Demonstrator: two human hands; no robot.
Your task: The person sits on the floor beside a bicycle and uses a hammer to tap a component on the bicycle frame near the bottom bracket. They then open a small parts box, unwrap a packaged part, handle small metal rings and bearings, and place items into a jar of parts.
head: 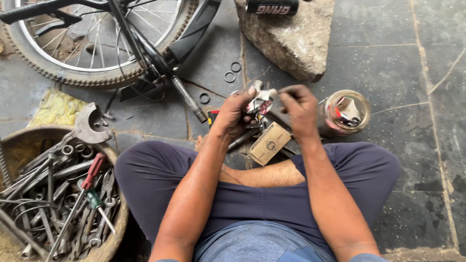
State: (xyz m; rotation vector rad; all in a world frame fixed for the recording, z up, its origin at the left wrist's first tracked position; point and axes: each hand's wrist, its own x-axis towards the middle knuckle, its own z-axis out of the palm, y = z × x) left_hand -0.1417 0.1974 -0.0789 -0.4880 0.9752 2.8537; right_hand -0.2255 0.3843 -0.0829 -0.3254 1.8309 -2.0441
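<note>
1. Sitting cross-legged on the stone floor (388, 58), a person holds both hands together in front of the knees.
2. The left hand (234, 114) has its grip closed around a small crumpled packet (259, 103) of white and red colour, with the thumb pressing on top.
3. The right hand (298, 107) pinches the right end of the same packet between thumb and fingers; this grip is also closed, and what is inside the packet I cannot tell.
4. The packet is held in the air above the floor, over a small cardboard box (270, 143) that lies just in front of the crossed legs.
5. A round open tin (345, 113) with small parts inside stands on the floor just to the right of the right hand.
6. Three metal rings (230, 76) lie on the floor beyond the hands, near a large rough stone (291, 39).
7. A bicycle wheel (92, 41) with its frame lies towards the far left corner of the floor.
8. A shallow basket (58, 194) full of spanners and screwdrivers sits at the left side, beside the left knee.
</note>
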